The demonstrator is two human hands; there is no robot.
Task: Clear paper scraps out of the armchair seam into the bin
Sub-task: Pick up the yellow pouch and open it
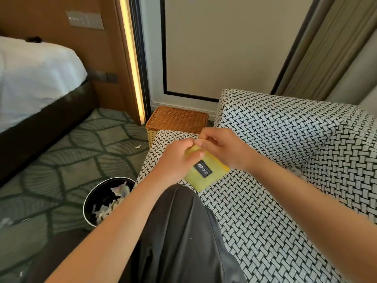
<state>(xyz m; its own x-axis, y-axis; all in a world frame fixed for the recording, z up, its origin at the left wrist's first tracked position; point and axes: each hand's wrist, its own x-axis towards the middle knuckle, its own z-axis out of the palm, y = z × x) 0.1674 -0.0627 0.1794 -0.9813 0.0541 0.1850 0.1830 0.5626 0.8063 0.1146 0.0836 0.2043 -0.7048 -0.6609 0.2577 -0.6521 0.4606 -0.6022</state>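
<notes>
Basket-weave armchair (285, 139) beneath yellow "REPLICAS" pouch (196, 181), fingers of left hand (175, 160) and right hand (222, 148) around it.

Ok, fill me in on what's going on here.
A person is at the armchair with both hands on a yellow pouch held above the seat. The left hand grips its upper edge and the right hand pinches the top. The bin on the carpet to the left holds paper scraps. One scrap lies on the carpet near the basket, and a white bit shows at the chair's seam.
</notes>
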